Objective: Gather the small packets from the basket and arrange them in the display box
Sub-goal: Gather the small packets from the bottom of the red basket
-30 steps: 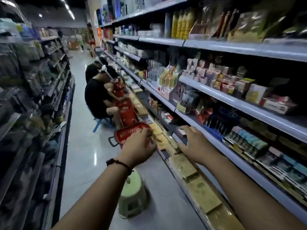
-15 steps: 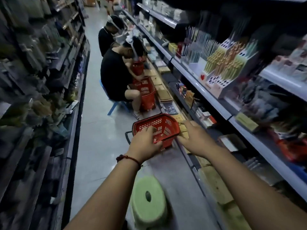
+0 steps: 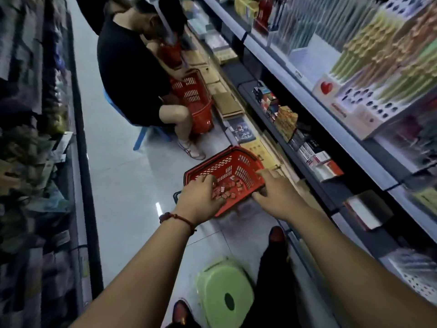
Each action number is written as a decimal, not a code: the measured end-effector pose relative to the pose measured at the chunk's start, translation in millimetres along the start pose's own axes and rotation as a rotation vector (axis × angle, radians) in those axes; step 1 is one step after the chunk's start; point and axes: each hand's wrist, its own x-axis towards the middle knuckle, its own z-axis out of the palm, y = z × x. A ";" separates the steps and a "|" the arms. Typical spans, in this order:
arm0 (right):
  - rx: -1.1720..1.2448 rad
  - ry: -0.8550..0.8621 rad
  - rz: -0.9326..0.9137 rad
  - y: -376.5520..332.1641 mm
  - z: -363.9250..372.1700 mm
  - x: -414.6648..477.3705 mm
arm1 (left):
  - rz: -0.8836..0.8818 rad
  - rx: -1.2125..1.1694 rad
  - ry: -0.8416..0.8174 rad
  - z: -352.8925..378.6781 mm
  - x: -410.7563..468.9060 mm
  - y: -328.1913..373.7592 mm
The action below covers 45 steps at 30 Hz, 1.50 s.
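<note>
A red plastic basket lies tilted toward me on the aisle floor. Several small red packets are heaped in its lower corner. My left hand, with a red cord at the wrist, reaches over the near rim, and its spread, slightly bent fingers rest on the packets. My right hand grips the basket's right wall, fingers above the rim and thumb below it. I cannot pick out the display box with certainty.
A green stool stands by my feet. A seated person in black works ahead beside another red basket. Stocked shelves run along the right, with an open white box on the lower shelf. Racks line the left.
My view has dropped toward the floor. Both hands have come down onto the basket, the left one now inside on the packets. The basket looks more tilted toward me.
</note>
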 end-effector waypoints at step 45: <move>0.176 -0.084 0.007 204.1 461.8 339.0 | -0.180 0.030 0.072 443.1 307.5 -297.3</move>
